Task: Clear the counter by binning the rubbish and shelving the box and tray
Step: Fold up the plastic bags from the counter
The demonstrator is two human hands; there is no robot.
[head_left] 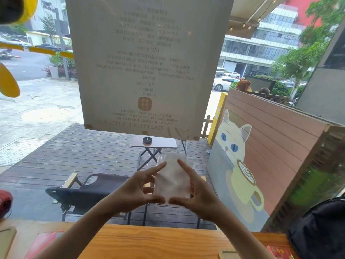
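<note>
A clear plastic wrapper (172, 176) is held up in front of the window, above the wooden counter (149, 242). My left hand (138, 189) pinches its left edge between thumb and forefinger. My right hand (196, 191) grips its right edge the same way. Both thumbs meet under the wrapper's lower edge. A red box (44, 242) lies flat on the counter at the lower left. The corner of a tray (7, 238) shows at the far left edge. Part of a red packet (280, 252) lies at the lower right.
A black bag (321, 228) sits on the counter's right end. A dark red cap (5, 202) is at the left edge. A large paper notice (145, 62) hangs on the window glass ahead. Outside stand a folding chair (84, 191) and a small table (155, 143).
</note>
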